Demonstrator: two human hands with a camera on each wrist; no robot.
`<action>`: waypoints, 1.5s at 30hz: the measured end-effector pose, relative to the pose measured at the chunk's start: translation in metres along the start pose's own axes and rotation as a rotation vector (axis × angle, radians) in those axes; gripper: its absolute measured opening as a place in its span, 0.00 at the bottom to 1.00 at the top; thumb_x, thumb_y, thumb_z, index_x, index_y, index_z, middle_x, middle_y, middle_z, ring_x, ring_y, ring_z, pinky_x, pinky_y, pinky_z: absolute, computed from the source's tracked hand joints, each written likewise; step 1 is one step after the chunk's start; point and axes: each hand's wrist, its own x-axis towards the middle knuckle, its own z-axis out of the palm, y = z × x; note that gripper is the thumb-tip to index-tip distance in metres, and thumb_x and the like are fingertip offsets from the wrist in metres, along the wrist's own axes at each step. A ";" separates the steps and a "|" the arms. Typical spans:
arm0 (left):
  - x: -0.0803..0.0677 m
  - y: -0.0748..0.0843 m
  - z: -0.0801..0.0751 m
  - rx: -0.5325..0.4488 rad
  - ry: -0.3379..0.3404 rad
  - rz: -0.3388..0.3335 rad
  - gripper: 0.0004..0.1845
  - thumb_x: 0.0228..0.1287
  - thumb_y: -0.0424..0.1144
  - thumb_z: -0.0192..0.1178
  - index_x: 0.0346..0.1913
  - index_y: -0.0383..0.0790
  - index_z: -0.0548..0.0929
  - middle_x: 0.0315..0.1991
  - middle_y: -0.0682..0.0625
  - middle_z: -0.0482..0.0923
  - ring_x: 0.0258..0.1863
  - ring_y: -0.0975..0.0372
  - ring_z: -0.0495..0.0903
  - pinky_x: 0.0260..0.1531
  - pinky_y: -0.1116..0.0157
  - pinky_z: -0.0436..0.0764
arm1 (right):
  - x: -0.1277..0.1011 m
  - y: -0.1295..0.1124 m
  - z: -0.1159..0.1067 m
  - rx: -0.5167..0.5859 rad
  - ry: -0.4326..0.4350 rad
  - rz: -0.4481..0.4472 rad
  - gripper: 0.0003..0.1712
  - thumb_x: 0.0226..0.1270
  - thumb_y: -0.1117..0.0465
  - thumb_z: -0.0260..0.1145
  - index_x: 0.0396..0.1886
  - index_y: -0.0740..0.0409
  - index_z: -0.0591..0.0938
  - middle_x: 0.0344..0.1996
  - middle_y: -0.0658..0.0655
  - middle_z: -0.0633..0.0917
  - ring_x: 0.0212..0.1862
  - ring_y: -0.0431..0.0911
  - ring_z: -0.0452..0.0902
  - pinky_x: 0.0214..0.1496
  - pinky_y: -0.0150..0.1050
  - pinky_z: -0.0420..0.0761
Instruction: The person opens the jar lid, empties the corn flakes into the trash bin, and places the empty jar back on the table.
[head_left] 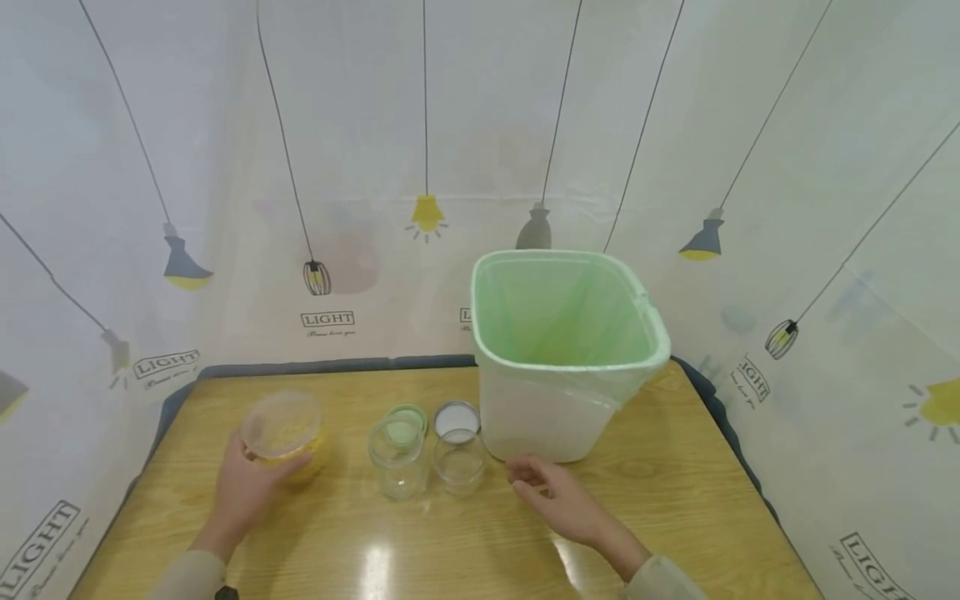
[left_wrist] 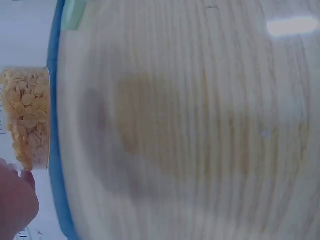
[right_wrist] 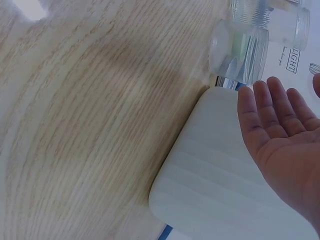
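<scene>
In the head view my left hand (head_left: 247, 479) grips a clear plastic tub (head_left: 283, 423) of yellow cereal flakes, thumb and fingers spread around its side. The left wrist view shows the flakes (left_wrist: 27, 102) through the tub wall; the tub looks raised, with a shadow on the wood below. My right hand (head_left: 558, 504) hovers palm inward, fingers loosely bent and holding nothing, just right of a short clear jar (head_left: 460, 467). A taller clear jar (head_left: 401, 475) stands left of that one. Behind them lie a green-rimmed lid (head_left: 411, 412) and a silver-rimmed white lid (head_left: 456, 415).
A white bin (head_left: 540, 417) lined with a pale green bag (head_left: 562, 317) stands behind my right hand. The wooden table (head_left: 360, 542) has a dark blue edge (head_left: 337, 365) at the back. A curtain (head_left: 375, 108) printed with lamps surrounds it.
</scene>
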 end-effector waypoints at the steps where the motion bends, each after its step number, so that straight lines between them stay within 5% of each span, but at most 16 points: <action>1: -0.001 0.003 -0.002 -0.016 -0.006 0.017 0.63 0.47 0.47 0.77 0.78 0.41 0.42 0.75 0.36 0.53 0.71 0.40 0.56 0.68 0.36 0.59 | 0.000 -0.001 0.000 -0.005 0.000 -0.002 0.21 0.77 0.52 0.53 0.62 0.56 0.74 0.53 0.55 0.83 0.55 0.51 0.79 0.53 0.38 0.82; 7: -0.014 0.030 -0.012 -0.088 -0.083 0.131 0.57 0.50 0.37 0.75 0.77 0.43 0.45 0.72 0.39 0.54 0.70 0.46 0.58 0.69 0.37 0.58 | -0.001 -0.006 0.001 -0.025 0.006 -0.025 0.20 0.76 0.52 0.54 0.62 0.54 0.74 0.52 0.54 0.84 0.54 0.50 0.80 0.49 0.34 0.82; 10: -0.020 0.047 -0.014 -0.103 -0.127 0.206 0.54 0.52 0.32 0.73 0.76 0.45 0.48 0.70 0.39 0.57 0.67 0.54 0.61 0.72 0.58 0.63 | -0.001 -0.009 0.001 -0.034 0.016 -0.044 0.20 0.76 0.52 0.54 0.61 0.55 0.75 0.51 0.54 0.84 0.53 0.50 0.81 0.48 0.34 0.82; 13: -0.025 0.062 -0.013 -0.108 -0.156 0.290 0.52 0.51 0.29 0.72 0.75 0.47 0.52 0.67 0.42 0.61 0.62 0.63 0.66 0.60 0.78 0.68 | -0.002 -0.013 0.000 -0.050 0.015 -0.056 0.22 0.76 0.50 0.53 0.61 0.56 0.75 0.52 0.53 0.84 0.54 0.49 0.80 0.49 0.34 0.82; 15: -0.030 0.071 -0.010 -0.109 -0.182 0.331 0.51 0.49 0.28 0.72 0.74 0.46 0.54 0.66 0.43 0.63 0.60 0.65 0.67 0.55 0.82 0.68 | -0.002 -0.017 -0.001 -0.055 0.011 -0.067 0.23 0.76 0.50 0.53 0.62 0.57 0.74 0.53 0.53 0.84 0.54 0.50 0.80 0.50 0.35 0.81; 27: -0.062 0.104 0.037 -0.123 -0.391 0.430 0.55 0.36 0.33 0.80 0.71 0.50 0.60 0.63 0.48 0.69 0.59 0.61 0.70 0.59 0.66 0.71 | -0.001 -0.044 -0.014 -0.149 0.062 -0.137 0.25 0.73 0.55 0.58 0.64 0.63 0.73 0.57 0.62 0.81 0.56 0.54 0.79 0.59 0.51 0.80; 34: -0.076 0.107 0.068 -0.153 -0.523 0.453 0.58 0.32 0.36 0.82 0.71 0.53 0.60 0.65 0.49 0.69 0.61 0.52 0.70 0.58 0.48 0.70 | -0.002 -0.057 -0.021 -0.176 0.082 -0.146 0.24 0.76 0.56 0.53 0.66 0.61 0.71 0.57 0.59 0.82 0.59 0.51 0.78 0.60 0.49 0.80; 45: -0.103 0.095 0.115 -0.102 -0.645 0.414 0.57 0.32 0.48 0.83 0.70 0.63 0.61 0.65 0.58 0.71 0.64 0.54 0.71 0.62 0.43 0.68 | -0.006 -0.067 -0.016 -0.259 0.107 -0.146 0.21 0.78 0.58 0.50 0.64 0.61 0.74 0.58 0.57 0.82 0.60 0.51 0.78 0.62 0.49 0.79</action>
